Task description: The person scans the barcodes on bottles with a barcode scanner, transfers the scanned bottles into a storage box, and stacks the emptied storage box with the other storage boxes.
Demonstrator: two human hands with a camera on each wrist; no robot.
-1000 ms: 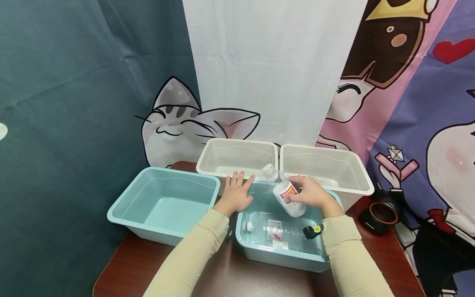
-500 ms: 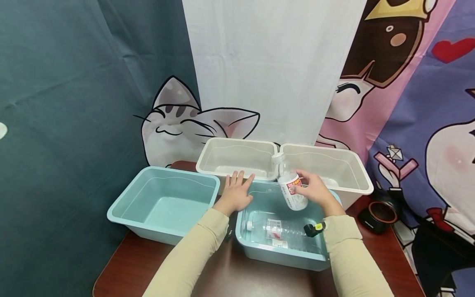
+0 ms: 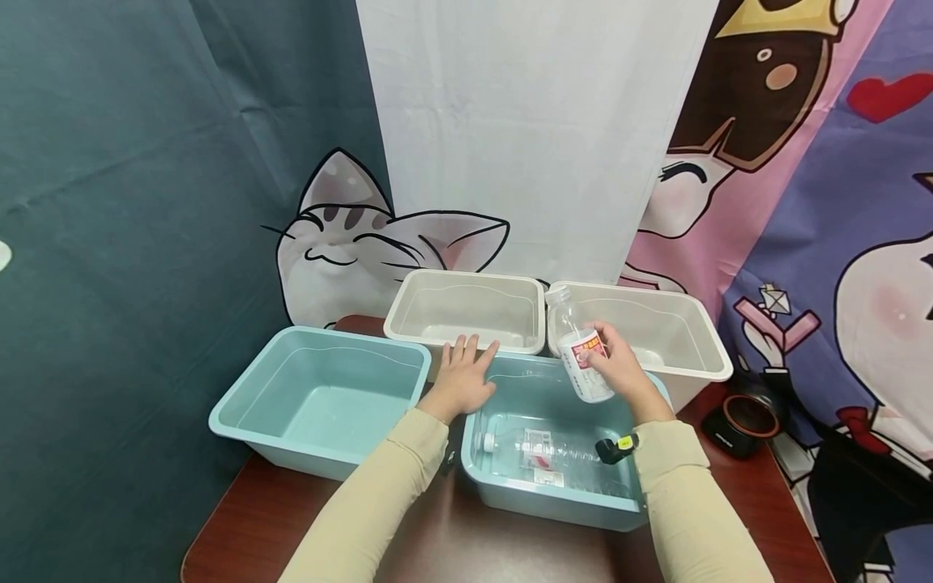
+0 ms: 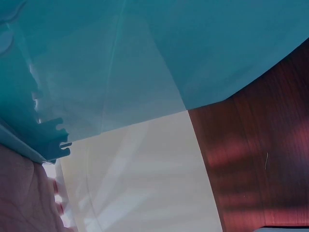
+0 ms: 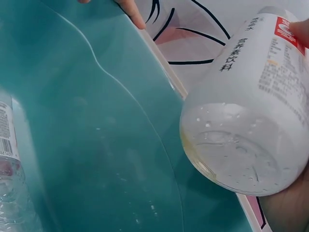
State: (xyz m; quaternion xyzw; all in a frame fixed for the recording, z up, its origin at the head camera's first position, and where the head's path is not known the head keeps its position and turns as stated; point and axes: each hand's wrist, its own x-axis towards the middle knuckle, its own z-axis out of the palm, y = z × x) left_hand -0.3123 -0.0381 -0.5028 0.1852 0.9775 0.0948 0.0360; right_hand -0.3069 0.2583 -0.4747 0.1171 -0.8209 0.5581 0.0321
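Observation:
My right hand (image 3: 615,363) grips a clear plastic bottle (image 3: 583,356) with a white and red label. The bottle is tilted, its neck up and toward the back, above the far rim of the right blue bin (image 3: 554,512). Its bottom, with droplets inside, faces the camera in the right wrist view. My left hand (image 3: 461,380) rests with fingers spread at that bin's back left corner, its fingertips by the left white bin (image 3: 466,279). Inside the right blue bin lies another clear plastic bottle (image 3: 539,453) with a white cap.
A second blue bin (image 3: 321,417) stands to the left on the brown table (image 3: 430,538). Behind the right blue bin is the right white bin (image 3: 681,336), beside the left white one. A black round device (image 3: 743,425) sits at the right. Printed curtains hang behind.
My right hand has lifted the labelled bottle and moved it back and to the right, its neck rising above the white bins' rims. The left hand has stayed in place.

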